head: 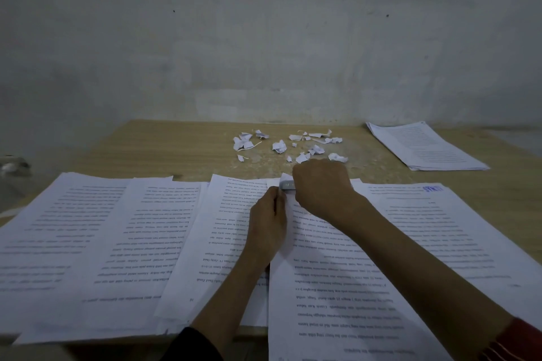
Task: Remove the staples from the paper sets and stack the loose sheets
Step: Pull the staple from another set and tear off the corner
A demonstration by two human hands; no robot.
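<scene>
A stapled paper set lies in front of me, printed text upside down. My left hand presses on its upper left part, fingers closed on the sheet near the top corner. My right hand grips a small silver staple remover at that top corner, where a bit of paper is folded up. More printed sheets are spread to the left, and another set lies under my right forearm.
Several torn paper scraps are scattered on the wooden table beyond my hands. A neat stack of sheets sits at the far right corner. A grey wall stands behind the table.
</scene>
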